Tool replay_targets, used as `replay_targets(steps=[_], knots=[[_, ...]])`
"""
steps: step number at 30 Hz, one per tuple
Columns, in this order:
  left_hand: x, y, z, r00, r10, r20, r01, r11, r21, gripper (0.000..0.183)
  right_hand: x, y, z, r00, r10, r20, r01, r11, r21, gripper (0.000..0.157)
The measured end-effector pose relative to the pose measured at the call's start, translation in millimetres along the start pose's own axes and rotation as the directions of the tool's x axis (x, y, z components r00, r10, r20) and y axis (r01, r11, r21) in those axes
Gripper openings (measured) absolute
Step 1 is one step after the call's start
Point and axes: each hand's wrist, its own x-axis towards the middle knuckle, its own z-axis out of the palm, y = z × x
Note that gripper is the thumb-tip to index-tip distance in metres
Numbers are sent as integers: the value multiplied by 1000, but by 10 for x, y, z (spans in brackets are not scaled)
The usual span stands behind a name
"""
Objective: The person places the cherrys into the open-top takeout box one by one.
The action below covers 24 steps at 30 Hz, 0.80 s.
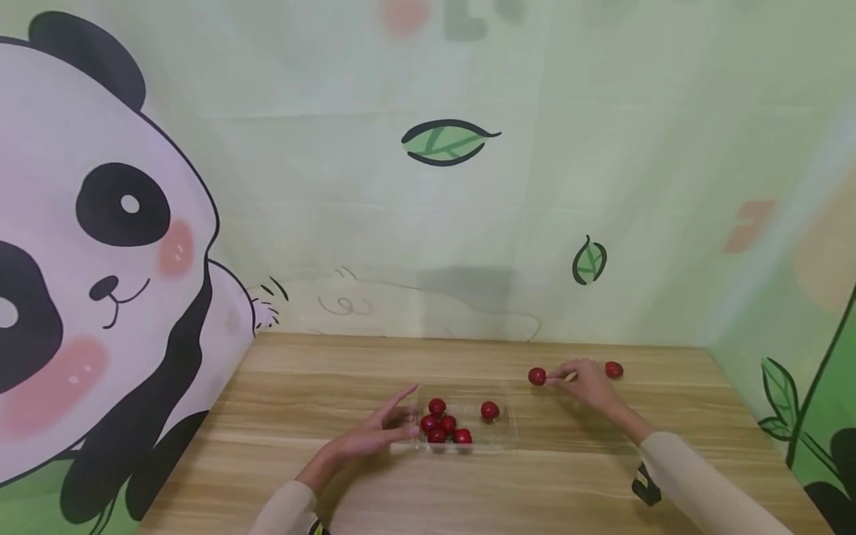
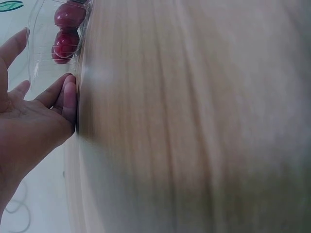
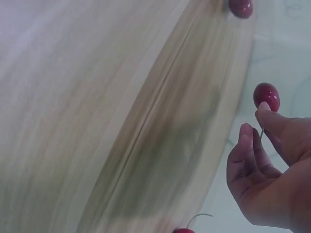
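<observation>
My right hand (image 1: 588, 383) pinches a red cherry (image 1: 537, 377) between thumb and fingertips, to the right of and behind a clear plastic box (image 1: 503, 440). In the right wrist view, the held cherry (image 3: 267, 96) sits above the fingertips, its thin stem running down past them. My left hand (image 1: 364, 438) touches the left side of the box with fingers spread, thumb at the front corner and index finger at the back one. Several cherries (image 1: 437, 406) cluster in the box's left part, while one cherry (image 1: 490, 411) lies apart on its right.
Another cherry (image 1: 614, 370) lies on the wooden table (image 1: 374, 494), just beyond my right hand. Behind the table's back edge hangs a pale green cloth (image 1: 321, 163) printed with leaves and a panda (image 1: 134, 245). A small black device (image 1: 646, 487) is strapped at my right wrist.
</observation>
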Motion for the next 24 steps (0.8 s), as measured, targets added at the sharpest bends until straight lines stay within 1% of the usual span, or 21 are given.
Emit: replay_targets(steps=[5, 9, 18, 24], knots=[[16, -7, 1, 1000, 10, 8, -10, 1000, 1, 83, -56, -67, -42, 999, 2, 35, -5, 997, 78, 13], [18, -16, 4, 1000, 5, 8, -5, 1000, -6, 83, -82, -133, -78, 997, 7, 71, -17, 990, 139, 15], [3, -8, 5, 1000, 6, 5, -6, 1000, -3, 83, -117, -339, -119, 992, 16, 123, -40, 980, 193, 17], [13, -3, 15, 1000, 2, 5, -2, 1000, 3, 83, -122, -437, -101, 990, -8, 137, -22, 977, 214, 16]])
